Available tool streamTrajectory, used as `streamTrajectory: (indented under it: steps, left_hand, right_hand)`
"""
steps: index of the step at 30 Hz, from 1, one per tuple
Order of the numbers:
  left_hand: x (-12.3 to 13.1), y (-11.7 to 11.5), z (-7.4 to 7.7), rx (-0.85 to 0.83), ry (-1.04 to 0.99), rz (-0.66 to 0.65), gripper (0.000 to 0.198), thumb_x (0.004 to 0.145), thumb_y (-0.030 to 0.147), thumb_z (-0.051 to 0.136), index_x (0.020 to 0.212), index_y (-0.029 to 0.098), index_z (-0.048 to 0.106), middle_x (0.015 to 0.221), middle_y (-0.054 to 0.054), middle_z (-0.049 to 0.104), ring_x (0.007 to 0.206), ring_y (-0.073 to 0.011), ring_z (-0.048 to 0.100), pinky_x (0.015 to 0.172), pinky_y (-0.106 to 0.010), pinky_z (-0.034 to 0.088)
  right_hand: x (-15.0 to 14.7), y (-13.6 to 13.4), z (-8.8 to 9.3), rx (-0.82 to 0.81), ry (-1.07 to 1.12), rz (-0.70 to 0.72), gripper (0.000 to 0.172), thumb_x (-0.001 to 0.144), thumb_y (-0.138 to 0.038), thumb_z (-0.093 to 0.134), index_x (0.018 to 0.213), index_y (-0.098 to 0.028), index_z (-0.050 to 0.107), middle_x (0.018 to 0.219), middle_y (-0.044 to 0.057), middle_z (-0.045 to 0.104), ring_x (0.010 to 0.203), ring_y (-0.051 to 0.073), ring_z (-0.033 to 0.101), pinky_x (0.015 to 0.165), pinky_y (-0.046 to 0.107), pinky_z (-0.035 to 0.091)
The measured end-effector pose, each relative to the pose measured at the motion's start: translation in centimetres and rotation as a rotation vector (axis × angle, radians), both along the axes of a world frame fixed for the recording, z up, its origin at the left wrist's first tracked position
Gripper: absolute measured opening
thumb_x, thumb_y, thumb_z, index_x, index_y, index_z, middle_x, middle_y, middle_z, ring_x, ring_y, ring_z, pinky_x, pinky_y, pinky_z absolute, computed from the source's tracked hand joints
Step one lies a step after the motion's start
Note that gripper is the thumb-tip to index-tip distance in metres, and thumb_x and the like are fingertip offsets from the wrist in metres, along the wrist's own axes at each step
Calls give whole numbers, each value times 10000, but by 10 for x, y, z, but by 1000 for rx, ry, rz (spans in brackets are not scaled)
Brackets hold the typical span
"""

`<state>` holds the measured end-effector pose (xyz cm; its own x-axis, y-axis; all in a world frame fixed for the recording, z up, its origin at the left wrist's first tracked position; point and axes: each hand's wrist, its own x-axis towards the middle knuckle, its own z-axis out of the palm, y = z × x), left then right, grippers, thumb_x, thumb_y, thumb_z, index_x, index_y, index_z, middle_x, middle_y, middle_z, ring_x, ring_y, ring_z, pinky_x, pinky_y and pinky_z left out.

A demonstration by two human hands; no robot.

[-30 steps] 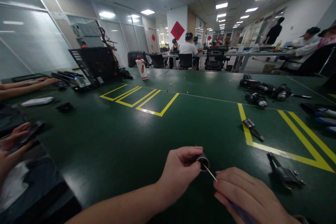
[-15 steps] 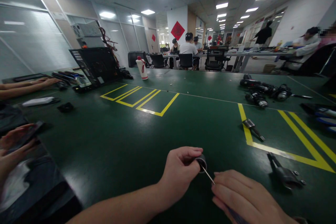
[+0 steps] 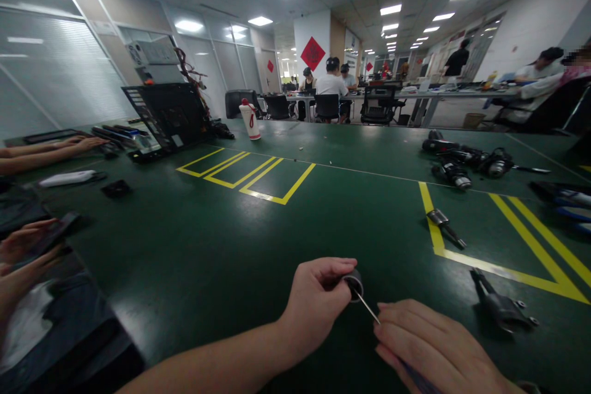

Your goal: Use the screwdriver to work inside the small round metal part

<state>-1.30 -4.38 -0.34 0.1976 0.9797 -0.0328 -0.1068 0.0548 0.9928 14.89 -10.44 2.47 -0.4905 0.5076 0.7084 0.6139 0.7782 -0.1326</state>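
My left hand (image 3: pixel 316 298) pinches a small dark hollow cylinder (image 3: pixel 356 279), its round rim turned to the right. A screwdriver (image 3: pixel 369 309) is closed in my right hand (image 3: pixel 429 338); its thin metal shaft points up and left, with the tip inside the cylinder's opening. Part of a bluish handle shows under my right fingers, the rest is covered. Right of my right hand lies a dark metal part (image 3: pixel 501 305) with a stem and small screws. Farther back, a metal cylinder with a shaft (image 3: pixel 444 226) rests across yellow tape.
Black power-tool bodies (image 3: pixel 462 160) lie at the back right of the green table (image 3: pixel 221 258). Blue-handled tools (image 3: pixel 572 209) sit at the right edge. A white cup (image 3: pixel 250 120) and a black computer case (image 3: pixel 168 114) stand farther back. Another person's hands (image 3: pixel 32 246) hold a phone at left.
The screwdriver and my right hand have shifted very slightly, while the tip stays in the cylinder. My left hand has hardly moved. In the background, a walking person has moved.
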Motion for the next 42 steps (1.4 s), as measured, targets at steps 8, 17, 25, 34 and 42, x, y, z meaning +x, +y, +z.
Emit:
streamTrajectory:
  steps: [8,17,25,34,42]
  left_hand:
    - [-1,-1,2,-7,0,-11,157,617,65,613,741,124,690,954,-110,706,890,-228,667,800,-353,544]
    - [-2,-1,6,-34,-20,-54,155,604,41,592,717,117,665,908,-100,700,835,-208,662,703,-308,546]
    - [-7,10,8,-94,-34,-76,141,687,41,579,789,119,638,904,-77,686,797,-166,651,689,-278,540]
    - [-4,42,35,-299,-111,-99,430,648,-80,589,1025,128,599,1001,-82,629,861,-164,638,874,-345,496]
    - [29,93,-7,346,311,-54,424,650,157,737,1053,187,611,1026,-58,554,888,-180,544,768,-334,475]
  right_hand:
    - [0,1,-1,-31,-1,5,232,931,-190,409,867,-167,631,718,47,740,670,148,705,652,201,573]
    - [-2,1,-6,13,32,4,245,912,-145,425,795,-173,638,676,38,737,644,135,708,709,177,569]
    - [9,-2,-2,45,70,-3,135,823,-144,572,920,-188,654,780,25,755,747,161,721,729,198,578]
    - [28,7,-9,-290,535,-205,136,823,-209,571,928,-251,646,825,19,704,739,174,677,612,237,565]
    - [40,40,-29,-674,1202,-232,193,698,-364,722,825,-222,690,770,24,699,717,184,654,632,306,561]
